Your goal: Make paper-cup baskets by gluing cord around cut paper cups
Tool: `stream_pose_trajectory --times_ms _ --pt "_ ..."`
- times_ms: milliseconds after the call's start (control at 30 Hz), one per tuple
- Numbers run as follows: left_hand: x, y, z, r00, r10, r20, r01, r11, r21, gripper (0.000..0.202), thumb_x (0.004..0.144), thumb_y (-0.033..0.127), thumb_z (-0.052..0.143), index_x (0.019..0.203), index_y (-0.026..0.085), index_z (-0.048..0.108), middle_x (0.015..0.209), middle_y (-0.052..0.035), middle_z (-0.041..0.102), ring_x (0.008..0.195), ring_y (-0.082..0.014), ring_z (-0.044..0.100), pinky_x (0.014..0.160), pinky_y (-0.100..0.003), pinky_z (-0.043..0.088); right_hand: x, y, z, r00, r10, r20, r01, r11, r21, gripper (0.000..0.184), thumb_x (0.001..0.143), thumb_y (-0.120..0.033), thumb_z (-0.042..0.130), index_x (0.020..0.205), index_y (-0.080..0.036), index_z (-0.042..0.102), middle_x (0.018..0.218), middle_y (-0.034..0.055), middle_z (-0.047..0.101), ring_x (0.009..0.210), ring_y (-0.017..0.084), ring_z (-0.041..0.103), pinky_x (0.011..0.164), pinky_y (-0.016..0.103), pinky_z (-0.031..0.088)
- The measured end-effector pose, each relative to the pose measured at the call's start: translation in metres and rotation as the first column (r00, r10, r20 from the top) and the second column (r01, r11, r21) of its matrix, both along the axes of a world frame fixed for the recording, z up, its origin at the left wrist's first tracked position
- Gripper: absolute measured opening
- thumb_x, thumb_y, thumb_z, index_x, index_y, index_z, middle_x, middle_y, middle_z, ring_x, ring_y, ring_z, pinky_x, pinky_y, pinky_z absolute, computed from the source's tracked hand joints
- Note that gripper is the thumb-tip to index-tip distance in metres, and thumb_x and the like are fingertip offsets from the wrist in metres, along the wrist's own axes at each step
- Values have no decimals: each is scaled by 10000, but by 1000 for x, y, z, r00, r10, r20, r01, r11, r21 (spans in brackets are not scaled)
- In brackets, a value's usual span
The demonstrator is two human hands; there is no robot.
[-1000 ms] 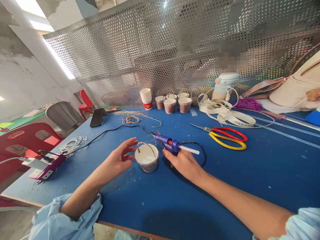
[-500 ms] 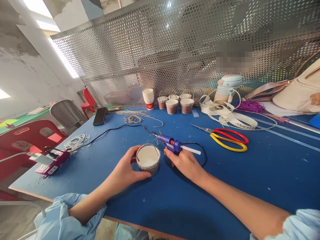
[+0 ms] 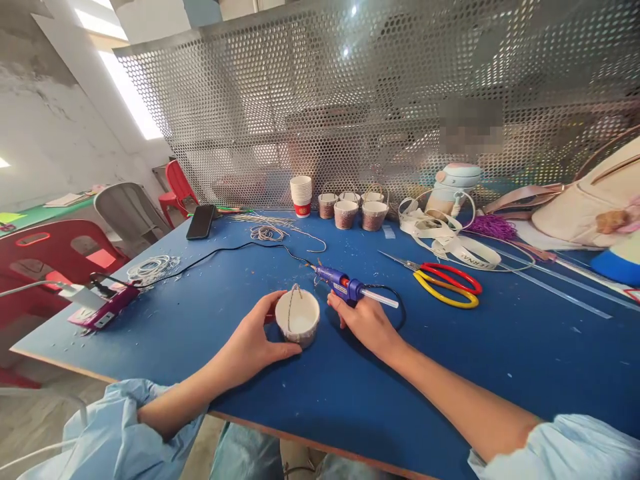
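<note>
My left hand (image 3: 263, 333) curls round the left side of a small cup (image 3: 303, 337), its thumb across the front. The cup is white inside, wrapped in cord outside, with a thin twisted cord handle arching over its mouth. Just to the right, my right hand (image 3: 367, 323) grips a blue hot glue gun (image 3: 340, 283), with its nozzle pointing up and left beyond the cup. A clear glue stick (image 3: 380, 297) juts from the gun's rear. The fingers round the gun's handle are mostly hidden beneath it.
Scissors (image 3: 440, 280) lie right of the gun. Several finished cups (image 3: 346, 215), a paper cup stack (image 3: 301, 197) and cord (image 3: 267, 232) stand farther back. White ribbon (image 3: 465, 248) lies back right. A black cable (image 3: 220, 250) crosses left to a power strip (image 3: 107, 310); a phone (image 3: 201, 222) lies behind.
The cup has turned in my left hand, so its cord handle now crosses the left part of the mouth. The glue gun stays almost in place. The view has shifted slightly.
</note>
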State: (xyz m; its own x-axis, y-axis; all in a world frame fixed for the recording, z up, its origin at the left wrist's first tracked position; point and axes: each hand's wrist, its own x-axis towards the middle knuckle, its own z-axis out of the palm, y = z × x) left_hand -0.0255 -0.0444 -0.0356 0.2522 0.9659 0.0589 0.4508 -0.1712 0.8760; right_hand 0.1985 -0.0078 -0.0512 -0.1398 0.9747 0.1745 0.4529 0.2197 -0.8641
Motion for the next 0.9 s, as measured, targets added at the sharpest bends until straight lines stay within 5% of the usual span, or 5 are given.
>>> stream_pose_trajectory --times_ms 133,333,600,900 --pt "0 -8 0 995 35 -95 -29 997 67 843 633 260 799 1380 221 411 1395 -108 522 1296 -298 497 1117 -450 375 2 -2 -1 1000 -15 1 15 1000 -5 330 876 -510 466 764 -224 586 547 -18 580 573 211 606 691 355 463" --pt "1 -4 1 997 -69 16 70 997 -31 779 699 195 708 1399 205 364 1411 -104 524 1288 -258 519 1115 -398 384 3 -4 1 999 -33 -1 33 999 -7 333 867 -518 487 739 -227 586 557 -11 600 557 209 609 632 341 463" --pt "19 -16 -7 989 125 -83 -110 980 166 803 610 361 835 1296 210 447 1321 -122 537 1260 -322 516 1092 -472 385 5 -12 8 1000 13 -1 -13 1000 -9 371 892 -528 490 711 -229 615 537 -13 608 596 210 629 702 348 483" --pt "11 -21 -2 998 -12 62 12 1000 -8 766 680 167 650 1394 190 372 1273 -92 620 1143 -252 612 1007 -365 472 1 -22 23 999 16 -43 -21 995 -100 373 865 -552 505 840 -213 658 599 -1 649 591 200 653 586 316 492"
